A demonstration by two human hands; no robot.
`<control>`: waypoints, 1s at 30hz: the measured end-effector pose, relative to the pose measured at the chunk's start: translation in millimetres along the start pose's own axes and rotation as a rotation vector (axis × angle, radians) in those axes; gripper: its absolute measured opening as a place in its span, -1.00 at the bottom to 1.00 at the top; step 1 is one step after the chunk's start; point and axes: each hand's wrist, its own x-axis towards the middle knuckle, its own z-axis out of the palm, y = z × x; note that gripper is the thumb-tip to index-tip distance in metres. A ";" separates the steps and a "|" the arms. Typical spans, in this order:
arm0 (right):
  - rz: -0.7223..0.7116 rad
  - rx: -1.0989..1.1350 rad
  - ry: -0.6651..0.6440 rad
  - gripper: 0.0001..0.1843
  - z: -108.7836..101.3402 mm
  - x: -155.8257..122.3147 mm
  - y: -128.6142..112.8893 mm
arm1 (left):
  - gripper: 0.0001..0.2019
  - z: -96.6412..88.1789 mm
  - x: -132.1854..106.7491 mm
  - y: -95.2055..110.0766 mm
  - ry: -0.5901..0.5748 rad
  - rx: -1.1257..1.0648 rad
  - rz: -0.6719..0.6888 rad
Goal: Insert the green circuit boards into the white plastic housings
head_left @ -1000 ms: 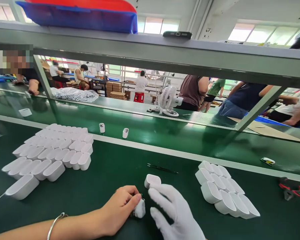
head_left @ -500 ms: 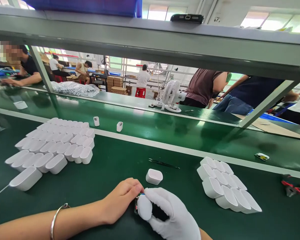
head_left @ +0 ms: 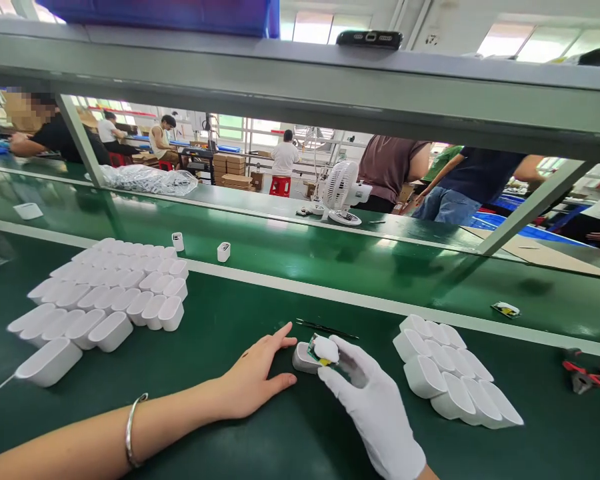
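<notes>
My right hand (head_left: 367, 390), in a white glove, pinches a small white part with a green and yellow circuit board (head_left: 323, 351) and holds it over a single white plastic shell (head_left: 303, 358) on the green mat. My bare left hand (head_left: 257, 373), a silver bracelet on its wrist, lies flat with fingers stretched out, its index fingertip right beside the shell's left end. Thin black tweezers (head_left: 327, 327) lie just behind the shell.
Rows of several white shells (head_left: 105, 293) lie at left, another batch (head_left: 453, 370) at right. Two small white parts (head_left: 223, 251) ride the conveyor belt (head_left: 330, 260). Red pliers (head_left: 587, 375) lie far right. A fan (head_left: 341, 193) and other people stand beyond.
My right hand lifted the small white part forward from near my body to the lone shell. My left hand let go of it and opened flat beside the shell.
</notes>
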 end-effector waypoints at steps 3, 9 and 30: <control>0.175 0.197 -0.081 -0.51 7.5 -0.4 0.2 | -0.33 -0.2 -0.7 -1.0 0.029 0.020 -0.025; 0.276 0.346 -0.197 -0.42 13.4 -11.7 4.1 | -0.69 -9.4 -4.1 4.4 -0.092 0.080 0.061; -0.561 -0.393 -0.086 -0.59 -2.4 -12.0 3.7 | -0.52 -3.4 -14.2 2.2 0.128 0.062 0.109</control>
